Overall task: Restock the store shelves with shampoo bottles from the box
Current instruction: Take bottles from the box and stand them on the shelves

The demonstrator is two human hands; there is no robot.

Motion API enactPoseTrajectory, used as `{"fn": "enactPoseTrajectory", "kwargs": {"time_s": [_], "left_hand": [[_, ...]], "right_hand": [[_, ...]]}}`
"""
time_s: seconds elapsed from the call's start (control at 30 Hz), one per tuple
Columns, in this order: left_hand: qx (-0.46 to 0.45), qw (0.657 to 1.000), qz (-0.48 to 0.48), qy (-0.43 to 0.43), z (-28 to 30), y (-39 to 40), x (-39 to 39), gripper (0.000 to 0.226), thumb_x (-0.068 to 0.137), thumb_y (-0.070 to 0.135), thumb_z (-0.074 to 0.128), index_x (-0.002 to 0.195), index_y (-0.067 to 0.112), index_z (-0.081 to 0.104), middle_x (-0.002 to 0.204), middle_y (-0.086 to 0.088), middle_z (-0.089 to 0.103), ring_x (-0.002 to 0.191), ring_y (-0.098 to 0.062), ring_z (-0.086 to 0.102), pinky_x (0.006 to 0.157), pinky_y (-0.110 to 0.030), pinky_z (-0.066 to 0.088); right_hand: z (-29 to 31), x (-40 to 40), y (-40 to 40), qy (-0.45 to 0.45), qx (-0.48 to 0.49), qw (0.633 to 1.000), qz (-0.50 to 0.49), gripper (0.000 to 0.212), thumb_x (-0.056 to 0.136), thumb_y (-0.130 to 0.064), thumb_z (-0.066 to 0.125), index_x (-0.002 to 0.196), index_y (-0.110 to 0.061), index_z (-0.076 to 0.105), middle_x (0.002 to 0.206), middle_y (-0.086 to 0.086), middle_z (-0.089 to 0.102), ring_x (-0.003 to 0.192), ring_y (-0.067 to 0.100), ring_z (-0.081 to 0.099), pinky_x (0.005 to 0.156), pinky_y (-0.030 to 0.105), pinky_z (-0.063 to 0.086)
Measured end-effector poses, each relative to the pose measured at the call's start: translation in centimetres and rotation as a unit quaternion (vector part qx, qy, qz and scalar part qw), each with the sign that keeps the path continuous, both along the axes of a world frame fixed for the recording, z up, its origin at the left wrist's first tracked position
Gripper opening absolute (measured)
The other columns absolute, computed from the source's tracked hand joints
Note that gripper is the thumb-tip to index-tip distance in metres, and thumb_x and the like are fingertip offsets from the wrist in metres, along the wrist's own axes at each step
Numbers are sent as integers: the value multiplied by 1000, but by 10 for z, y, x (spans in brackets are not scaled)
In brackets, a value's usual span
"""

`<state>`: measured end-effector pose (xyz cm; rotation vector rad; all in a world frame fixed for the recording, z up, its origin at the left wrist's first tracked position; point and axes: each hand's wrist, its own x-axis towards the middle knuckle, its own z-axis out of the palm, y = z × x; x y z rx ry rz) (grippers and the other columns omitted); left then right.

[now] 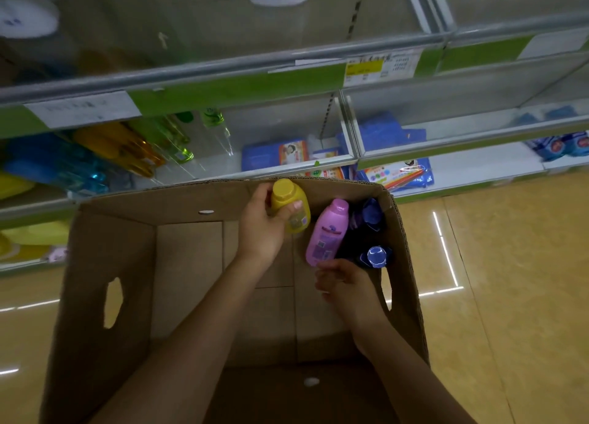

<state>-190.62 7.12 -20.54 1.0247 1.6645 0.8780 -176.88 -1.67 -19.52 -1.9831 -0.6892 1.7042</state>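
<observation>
An open cardboard box [108, 242] stands on the floor in front of the shelves. My left hand [261, 229] grips a yellow bottle [291, 205] near the box's far wall, thumb across its front. A pink bottle [328, 232] leans beside it, and two dark blue bottles [374, 254] stand in the far right corner. My right hand [345, 283] is inside the box with its fingertips at the bottom end of the pink bottle; whether it holds the bottle is unclear.
Shelves with green price strips [236, 89] rise behind the box. The lower left shelf holds blue, amber and green bottles [127, 149]. Blue packets [274, 156] lie further right. Tan floor tiles [510, 280] stretch to the right of the box.
</observation>
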Motion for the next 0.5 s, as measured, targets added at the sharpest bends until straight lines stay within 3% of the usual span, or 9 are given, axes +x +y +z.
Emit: {"fn": "enactPoseTrajectory", "kwargs": {"time_s": [0.1,0.2,0.27,0.37,0.4,0.5], "left_hand": [[33,999,-1,-10,30,3,-16,26,79,12,73,98,22,60,91,11,66,87,-11,62,85,-28,49],[57,998,-14,-12,70,4,-32,25,79,11,72,97,22,59,89,11,65,84,-8,61,79,-20,48],[69,997,-24,-13,98,2,-41,24,80,11,72,98,20,60,90,8,66,86,-12,62,79,-22,48],[91,995,-28,-10,140,-4,-56,25,81,13,71,105,13,62,95,2,68,90,-15,64,81,-26,50],[100,994,-31,-6,154,-6,-61,26,82,14,71,106,12,62,95,1,68,89,-15,64,81,-25,50],[127,992,-29,-8,197,-16,-75,21,82,13,70,101,17,61,92,6,67,85,-9,63,77,-20,50]], "right_hand": [[15,-6,2,1,4,1000,7,21,93,-3,55,89,-22,63,119,9,59,111,27,58,90,35,51],[38,-14,8,-6,29,999,20,22,94,-2,52,90,-19,65,113,8,60,103,23,59,90,35,52],[53,-20,10,-7,51,998,26,20,93,1,52,99,-10,68,103,9,63,92,19,61,85,31,52],[81,-31,14,-25,82,995,59,20,93,1,54,104,-10,67,104,12,67,96,26,65,88,36,53],[91,-35,15,-20,87,995,51,21,92,2,53,102,-10,67,104,14,67,94,26,65,86,35,53],[129,-46,18,12,112,993,44,26,92,11,45,104,-3,64,92,13,62,74,15,58,63,16,48]]}}
